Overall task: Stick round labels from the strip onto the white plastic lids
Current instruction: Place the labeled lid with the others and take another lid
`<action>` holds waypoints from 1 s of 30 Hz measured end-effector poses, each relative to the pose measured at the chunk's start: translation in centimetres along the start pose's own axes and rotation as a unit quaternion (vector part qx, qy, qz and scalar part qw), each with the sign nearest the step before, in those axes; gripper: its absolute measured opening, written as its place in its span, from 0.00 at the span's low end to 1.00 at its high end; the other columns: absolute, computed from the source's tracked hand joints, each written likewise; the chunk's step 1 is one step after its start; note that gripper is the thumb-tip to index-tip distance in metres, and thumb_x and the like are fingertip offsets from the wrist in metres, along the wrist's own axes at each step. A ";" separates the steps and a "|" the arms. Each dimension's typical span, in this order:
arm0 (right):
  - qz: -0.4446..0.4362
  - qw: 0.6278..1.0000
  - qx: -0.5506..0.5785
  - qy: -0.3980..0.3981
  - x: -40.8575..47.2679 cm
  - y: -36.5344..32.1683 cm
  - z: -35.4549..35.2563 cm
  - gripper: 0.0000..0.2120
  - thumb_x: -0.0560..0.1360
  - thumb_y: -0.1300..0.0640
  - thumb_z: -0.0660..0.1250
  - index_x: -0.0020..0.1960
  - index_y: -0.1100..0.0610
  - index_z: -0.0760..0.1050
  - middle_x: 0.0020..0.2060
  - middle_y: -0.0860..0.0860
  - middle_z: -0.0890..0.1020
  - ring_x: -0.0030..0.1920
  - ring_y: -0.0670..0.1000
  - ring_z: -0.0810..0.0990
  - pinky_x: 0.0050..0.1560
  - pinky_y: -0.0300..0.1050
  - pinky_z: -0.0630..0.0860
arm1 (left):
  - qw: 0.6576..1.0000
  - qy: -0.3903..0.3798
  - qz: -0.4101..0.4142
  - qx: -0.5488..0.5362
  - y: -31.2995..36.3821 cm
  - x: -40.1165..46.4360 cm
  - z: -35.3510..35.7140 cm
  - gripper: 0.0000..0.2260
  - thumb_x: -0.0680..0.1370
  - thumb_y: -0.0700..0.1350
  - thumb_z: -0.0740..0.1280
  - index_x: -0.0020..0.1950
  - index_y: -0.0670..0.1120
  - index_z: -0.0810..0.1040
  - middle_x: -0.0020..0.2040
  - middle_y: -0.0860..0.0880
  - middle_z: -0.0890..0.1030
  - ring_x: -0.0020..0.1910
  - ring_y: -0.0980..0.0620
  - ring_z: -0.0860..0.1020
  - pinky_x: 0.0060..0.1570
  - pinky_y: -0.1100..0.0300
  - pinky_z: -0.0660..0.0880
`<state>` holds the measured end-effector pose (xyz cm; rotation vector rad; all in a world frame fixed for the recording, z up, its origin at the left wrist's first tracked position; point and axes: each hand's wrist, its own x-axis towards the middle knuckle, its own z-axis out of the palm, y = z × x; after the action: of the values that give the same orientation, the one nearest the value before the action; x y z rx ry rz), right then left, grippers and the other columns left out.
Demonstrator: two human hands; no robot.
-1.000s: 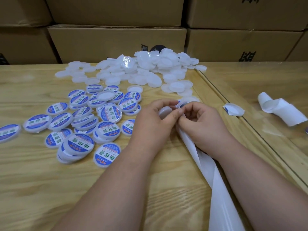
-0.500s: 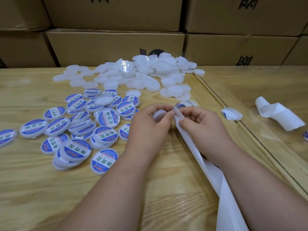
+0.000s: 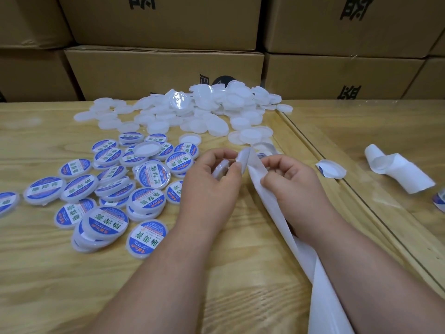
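The left hand (image 3: 212,186) curls its grip round a white lid (image 3: 222,168), held on edge above the middle of the tabletop (image 3: 48,273). Just to its right, the right hand (image 3: 289,182) pinches the strip (image 3: 272,213), whose long axis trails back toward the near edge. A label seems to bridge them, though fingers hide it.

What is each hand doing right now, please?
Left hand: closed on a white lid, grip between thumb and fingers.
Right hand: closed on the label strip, pinching it near its top end.
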<state>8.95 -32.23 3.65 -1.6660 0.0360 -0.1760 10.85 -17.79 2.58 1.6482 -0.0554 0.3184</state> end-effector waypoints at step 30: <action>-0.230 0.953 -0.187 0.060 -0.7 -0.7 0.2 0.13 0.72 0.66 0.74 0.45 0.48 0.83 0.44 0.42 0.72 0.38 0.37 0.75 0.43 0.26 0.67 | 0.988 -0.028 -0.040 -0.150 0.3 0.2 -0.4 0.13 0.71 0.44 0.65 0.53 0.50 0.82 0.37 0.52 0.84 0.38 0.51 0.84 0.31 0.61 0.75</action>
<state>8.25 -31.91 4.27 -2.0213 -0.2435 -0.6577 10.90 -17.42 2.97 1.3567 -0.0752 0.1922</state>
